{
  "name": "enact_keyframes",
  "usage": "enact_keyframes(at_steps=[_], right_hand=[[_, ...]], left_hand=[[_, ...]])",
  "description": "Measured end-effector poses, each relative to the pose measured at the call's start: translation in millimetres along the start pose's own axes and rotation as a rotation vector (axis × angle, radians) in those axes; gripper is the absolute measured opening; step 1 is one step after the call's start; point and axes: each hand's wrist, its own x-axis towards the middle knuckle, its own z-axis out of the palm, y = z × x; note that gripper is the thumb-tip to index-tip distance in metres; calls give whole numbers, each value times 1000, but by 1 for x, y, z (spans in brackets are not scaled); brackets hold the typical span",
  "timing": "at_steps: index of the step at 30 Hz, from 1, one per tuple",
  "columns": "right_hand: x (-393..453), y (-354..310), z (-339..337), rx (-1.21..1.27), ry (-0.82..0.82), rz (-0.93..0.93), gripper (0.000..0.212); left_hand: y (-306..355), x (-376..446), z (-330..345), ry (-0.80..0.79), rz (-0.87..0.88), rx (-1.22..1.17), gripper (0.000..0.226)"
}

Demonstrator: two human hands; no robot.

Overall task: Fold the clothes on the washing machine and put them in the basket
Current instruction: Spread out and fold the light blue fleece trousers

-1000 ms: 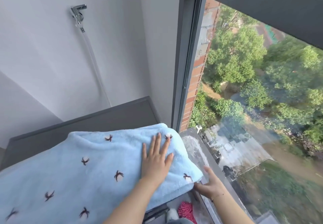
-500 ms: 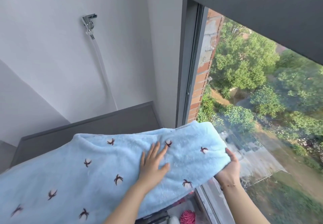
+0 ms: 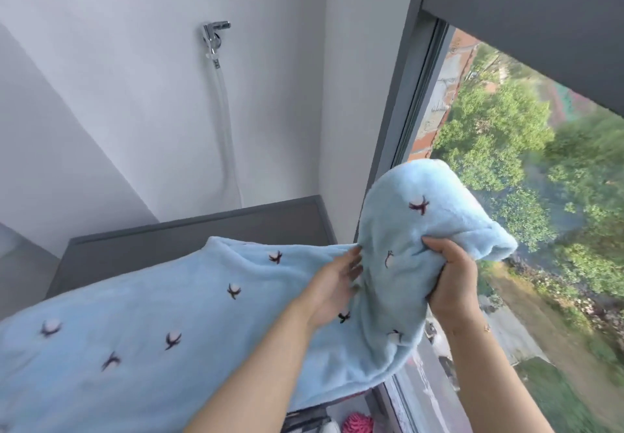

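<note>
A light blue fleece garment [image 3: 175, 314] with small dark embroidered motifs lies spread across the grey washing machine top [image 3: 189, 233]. Its right end is lifted off the surface and bunched. My right hand [image 3: 449, 277] grips that raised end, fingers curled into the fabric. My left hand [image 3: 334, 284] lies flat on the cloth just left of the raised part, fingers straight, at the crease. No basket is visible.
A window [image 3: 506, 196] with a dark frame runs along the right, close to my right hand. A chrome tap [image 3: 214, 32] with a clear hose hangs on the white wall behind. A pink fuzzy thing [image 3: 358, 424] sits low beside the machine.
My right hand took hold of the garment's right end and lifted it up and toward the left. My left hand stayed pressed on the cloth. The view tilted upward.
</note>
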Motion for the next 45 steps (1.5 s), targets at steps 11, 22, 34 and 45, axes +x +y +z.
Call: enact_keyframes(at_steps=[11,22,34,45], right_hand=[[-65,105,85,-950,-762,-557,17],[-102,140,105,-927,-749,112,46],[-101,149,148,80,39,929,57],[-86,86,136,429,-108,436,46]], left_hand=[[29,-121,-182,407,108,-493,40],[10,-169,-233,529,-55,-395,71],[8,-169,-239,723,-18,272,53],[19,-151,-250,771,-111,704,32]])
